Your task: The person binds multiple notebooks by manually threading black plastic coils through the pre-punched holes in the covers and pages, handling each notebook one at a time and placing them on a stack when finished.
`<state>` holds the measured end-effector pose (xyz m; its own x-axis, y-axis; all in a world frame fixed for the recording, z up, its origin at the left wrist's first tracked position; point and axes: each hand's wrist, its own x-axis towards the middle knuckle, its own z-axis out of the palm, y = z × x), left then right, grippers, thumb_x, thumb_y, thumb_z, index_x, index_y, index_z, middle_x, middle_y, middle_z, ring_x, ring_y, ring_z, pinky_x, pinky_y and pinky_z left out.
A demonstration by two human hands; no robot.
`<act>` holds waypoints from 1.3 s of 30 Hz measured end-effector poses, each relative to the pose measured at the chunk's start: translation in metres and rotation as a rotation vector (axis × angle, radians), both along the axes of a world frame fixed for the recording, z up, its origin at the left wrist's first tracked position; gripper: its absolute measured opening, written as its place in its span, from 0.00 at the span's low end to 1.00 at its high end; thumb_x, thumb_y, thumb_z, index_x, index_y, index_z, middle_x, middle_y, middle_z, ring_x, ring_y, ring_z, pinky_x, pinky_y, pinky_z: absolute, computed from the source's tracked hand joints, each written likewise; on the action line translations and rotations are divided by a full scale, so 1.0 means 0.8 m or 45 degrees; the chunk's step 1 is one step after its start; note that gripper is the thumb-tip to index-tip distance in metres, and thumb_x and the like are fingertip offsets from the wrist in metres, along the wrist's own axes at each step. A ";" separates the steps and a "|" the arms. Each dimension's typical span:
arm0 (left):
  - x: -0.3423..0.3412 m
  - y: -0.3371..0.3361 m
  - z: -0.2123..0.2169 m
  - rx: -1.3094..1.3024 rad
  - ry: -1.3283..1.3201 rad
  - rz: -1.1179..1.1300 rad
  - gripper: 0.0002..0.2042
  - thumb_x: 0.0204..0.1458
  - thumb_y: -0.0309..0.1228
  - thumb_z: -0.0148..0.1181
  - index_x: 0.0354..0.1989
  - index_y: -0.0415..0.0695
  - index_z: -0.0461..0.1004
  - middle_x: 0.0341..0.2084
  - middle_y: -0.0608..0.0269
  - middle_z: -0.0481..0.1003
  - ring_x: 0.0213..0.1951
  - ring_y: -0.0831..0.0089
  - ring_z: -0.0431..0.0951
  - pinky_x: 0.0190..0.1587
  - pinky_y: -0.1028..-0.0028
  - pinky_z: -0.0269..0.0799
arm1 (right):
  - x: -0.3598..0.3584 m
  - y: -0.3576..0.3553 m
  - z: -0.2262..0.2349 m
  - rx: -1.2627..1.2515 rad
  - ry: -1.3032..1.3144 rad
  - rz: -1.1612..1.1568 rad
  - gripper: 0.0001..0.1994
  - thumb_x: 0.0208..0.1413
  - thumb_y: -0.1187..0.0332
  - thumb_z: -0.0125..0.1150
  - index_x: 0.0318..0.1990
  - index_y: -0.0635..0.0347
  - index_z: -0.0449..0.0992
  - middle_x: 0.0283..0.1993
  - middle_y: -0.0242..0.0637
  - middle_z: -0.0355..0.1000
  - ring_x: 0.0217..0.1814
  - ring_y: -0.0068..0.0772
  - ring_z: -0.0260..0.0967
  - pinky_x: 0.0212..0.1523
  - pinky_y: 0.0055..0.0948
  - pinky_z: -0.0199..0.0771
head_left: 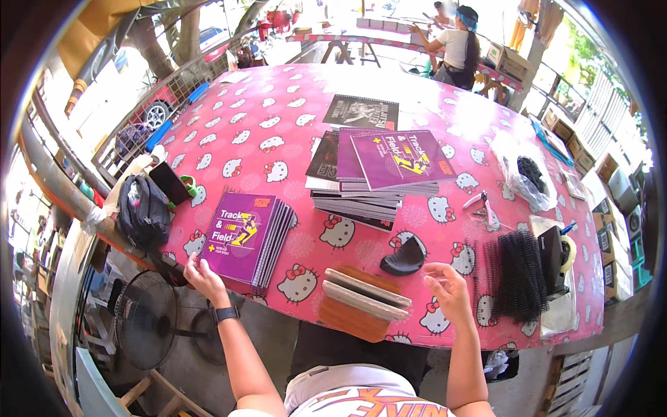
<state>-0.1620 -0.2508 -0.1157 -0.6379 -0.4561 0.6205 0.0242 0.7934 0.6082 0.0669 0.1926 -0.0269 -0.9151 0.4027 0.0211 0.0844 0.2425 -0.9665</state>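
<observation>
Pink cloth: covers the tabletop (278, 132), printed with white cartoon cats; everything lies on it
Left hand (203, 278): at the near edge, fingers together and curled on the near corner of the left stack; likely squaring it up
Left stack (244, 238): purple spiral-bound booklets, spines to the right, piled flush; within easy reach of that hand
Right hand (450, 290): raised just above the cloth, fingers apart and loosely bent, holding nothing that I can make out
Wood block (361, 304): brown board with two pale slats across it, between the hands at the near edge
Black piece (404, 257): curved, dark, just beyond the block
Combs (517, 274): black plastic binding spines in a heap, right of the right hand; kept close for reaching
Tape holder (556, 254): black, beside the combs
Pliers (485, 207): pinkish handles, lying flat further right
Middle stack (379, 174): taller pile of purple and dark covers, fanned unevenly; seems unsorted
Black bag (142, 212): at the left edge, off the working space
Person (455, 45): far off, at another table
</observation>
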 end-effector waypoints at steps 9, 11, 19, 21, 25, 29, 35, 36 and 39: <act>-0.021 0.013 -0.014 1.258 0.355 -0.773 0.27 0.63 0.51 0.32 0.49 0.37 0.66 0.44 0.57 0.67 0.47 0.70 0.67 0.54 0.69 0.62 | -0.186 -0.074 -0.031 0.148 0.101 0.647 0.15 0.60 0.62 0.53 0.44 0.66 0.74 0.39 0.39 0.76 0.42 0.26 0.71 0.44 0.25 0.69; -0.019 0.018 -0.012 1.544 0.399 -0.915 0.27 0.62 0.54 0.31 0.50 0.40 0.64 0.44 0.59 0.67 0.47 0.71 0.68 0.53 0.69 0.64 | -0.243 -0.113 -0.047 0.091 0.001 0.845 0.19 0.60 0.57 0.52 0.50 0.64 0.71 0.46 0.43 0.73 0.49 0.30 0.69 0.51 0.28 0.66; -0.024 0.026 -0.006 1.879 0.636 -0.863 0.22 0.61 0.51 0.39 0.42 0.43 0.67 0.42 0.58 0.72 0.47 0.65 0.71 0.53 0.62 0.65 | -0.373 -0.243 -0.116 -0.271 0.504 0.456 0.23 0.58 0.53 0.54 0.53 0.62 0.68 0.50 0.45 0.69 0.56 0.31 0.62 0.57 0.28 0.58; -0.026 0.025 -0.007 1.801 0.585 -0.811 0.20 0.61 0.49 0.41 0.40 0.43 0.67 0.44 0.57 0.71 0.47 0.65 0.70 0.53 0.63 0.65 | -0.375 -0.251 -0.106 -0.376 0.402 0.430 0.18 0.58 0.58 0.55 0.48 0.63 0.70 0.42 0.36 0.70 0.48 0.25 0.64 0.51 0.25 0.62; -0.023 0.036 0.001 1.778 0.484 -0.701 0.16 0.62 0.43 0.41 0.37 0.42 0.67 0.43 0.56 0.71 0.43 0.69 0.72 0.47 0.67 0.70 | -0.377 -0.241 -0.110 -0.688 0.322 0.504 0.10 0.60 0.66 0.53 0.46 0.60 0.70 0.33 0.24 0.64 0.37 0.14 0.58 0.39 0.16 0.60; -0.021 0.038 0.005 1.767 0.401 -0.572 0.16 0.62 0.41 0.41 0.38 0.40 0.69 0.40 0.56 0.72 0.39 0.70 0.74 0.41 0.69 0.74 | -0.377 -0.246 -0.103 -0.582 0.425 0.409 0.10 0.60 0.67 0.53 0.46 0.59 0.71 0.34 0.23 0.65 0.37 0.13 0.58 0.40 0.15 0.59; -0.022 0.042 0.018 1.870 0.339 -0.547 0.17 0.60 0.40 0.41 0.44 0.39 0.67 0.40 0.54 0.72 0.40 0.65 0.75 0.42 0.66 0.74 | -0.375 -0.249 -0.097 -0.697 0.371 0.360 0.09 0.62 0.67 0.49 0.43 0.61 0.74 0.33 0.23 0.65 0.36 0.11 0.57 0.38 0.14 0.58; -0.023 0.041 0.017 1.860 0.330 -0.546 0.17 0.60 0.40 0.41 0.44 0.39 0.67 0.40 0.54 0.72 0.40 0.65 0.75 0.42 0.66 0.74 | -0.378 -0.249 -0.099 -0.709 0.368 0.354 0.09 0.62 0.67 0.49 0.43 0.61 0.74 0.33 0.23 0.65 0.36 0.11 0.57 0.38 0.14 0.58; -0.023 0.042 0.019 1.955 0.295 -0.653 0.17 0.60 0.41 0.39 0.45 0.40 0.66 0.40 0.56 0.72 0.41 0.65 0.75 0.43 0.66 0.74 | -0.385 -0.246 -0.098 -0.730 0.388 0.362 0.08 0.61 0.67 0.50 0.36 0.60 0.72 0.30 0.22 0.64 0.33 0.11 0.56 0.36 0.14 0.57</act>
